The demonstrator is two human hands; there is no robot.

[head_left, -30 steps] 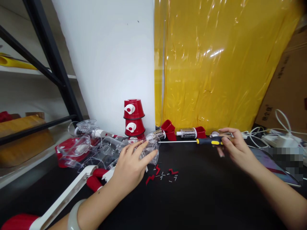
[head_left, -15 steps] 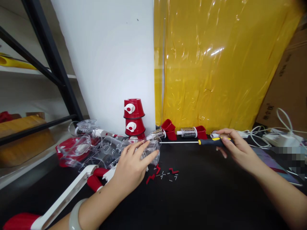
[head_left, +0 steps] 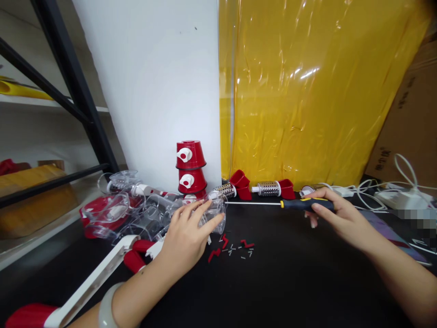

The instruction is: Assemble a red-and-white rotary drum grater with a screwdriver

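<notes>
My left hand [head_left: 189, 232] grips a clear plastic part [head_left: 218, 218], its fingers spread over the top. In my right hand [head_left: 336, 214] is a screwdriver [head_left: 300, 204] with a black and yellow handle, held level. Its long metal shaft points left and reaches the clear part; the tip's exact contact is hard to make out. Small red pieces [head_left: 214, 254] and several loose screws [head_left: 232, 250] lie on the black table just right of my left hand.
Stacked red bases [head_left: 191, 156] stand at the back. Drum graters [head_left: 269, 188] lie to their right. Clear housings [head_left: 150, 214] and a white arm [head_left: 95, 278] with red ends are at left. Cables [head_left: 370, 189] and a tablet [head_left: 389, 232] lie at right.
The fingers of my right hand have shifted around the screwdriver handle, which has turned and moved slightly left. My left hand has stayed nearly still on the clear part.
</notes>
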